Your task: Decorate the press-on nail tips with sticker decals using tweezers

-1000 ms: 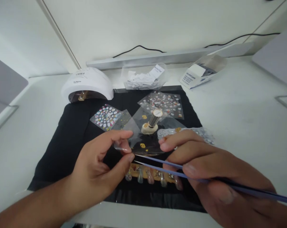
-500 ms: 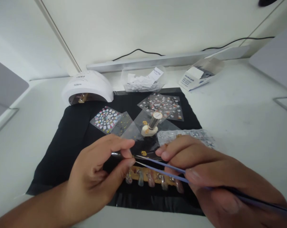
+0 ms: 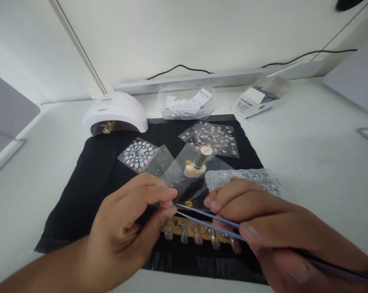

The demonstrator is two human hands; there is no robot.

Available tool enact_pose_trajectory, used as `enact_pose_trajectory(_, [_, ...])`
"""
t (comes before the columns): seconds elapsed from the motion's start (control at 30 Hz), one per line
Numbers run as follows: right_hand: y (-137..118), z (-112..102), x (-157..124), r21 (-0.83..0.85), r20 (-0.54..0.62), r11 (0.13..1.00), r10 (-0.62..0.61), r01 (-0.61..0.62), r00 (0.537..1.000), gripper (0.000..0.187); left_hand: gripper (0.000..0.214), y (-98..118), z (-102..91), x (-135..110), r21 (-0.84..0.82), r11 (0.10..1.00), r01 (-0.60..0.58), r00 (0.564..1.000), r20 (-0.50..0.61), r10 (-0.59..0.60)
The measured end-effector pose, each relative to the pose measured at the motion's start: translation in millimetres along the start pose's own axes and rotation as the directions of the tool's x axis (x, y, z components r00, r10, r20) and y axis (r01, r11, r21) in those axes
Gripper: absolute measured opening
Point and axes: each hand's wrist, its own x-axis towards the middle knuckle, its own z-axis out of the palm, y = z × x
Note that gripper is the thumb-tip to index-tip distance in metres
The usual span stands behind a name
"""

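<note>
My left hand (image 3: 125, 228) is closed, with thumb and fingertips pinched together at the middle of the view. Whatever it pinches is hidden or too small to make out. My right hand (image 3: 275, 219) grips a pair of purple tweezers (image 3: 223, 221). Their two thin tips point left, slightly apart, close beside the left thumb and fingertips. Just below, several clear and tinted nail tips (image 3: 197, 236) stand in a row on a gold-brown holder (image 3: 206, 233). Beyond the tweezer tips, a small gold sticker piece (image 3: 188, 203) lies on a transparent sheet (image 3: 177, 162).
A nail polish bottle (image 3: 199, 160) and several nail sticker sheets (image 3: 139, 154) lie on the black mat (image 3: 95, 175). A clear compartment box (image 3: 220, 176) sits behind my right hand. Along the back are a white nail lamp (image 3: 116, 108), a tub of wipes (image 3: 186, 103) and an alcohol pad box (image 3: 247, 103).
The whole view has shifted slightly, so things sit a little further right and lower. A dark, shiny rod end seen beside the left fingers earlier is now hidden. The right hand keeps its grip on the tweezers.
</note>
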Motion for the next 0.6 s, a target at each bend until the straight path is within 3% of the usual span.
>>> enact_pose_trajectory(0.6, [-2.2, -4.0, -5.7, -0.006, 0.028, 1.0, 0.005, -0.004, 1.0, 0.031, 0.023, 5.4, -8.5, 3.0, 0.086, 0.996, -0.022, 0.999, 0.033, 0.019])
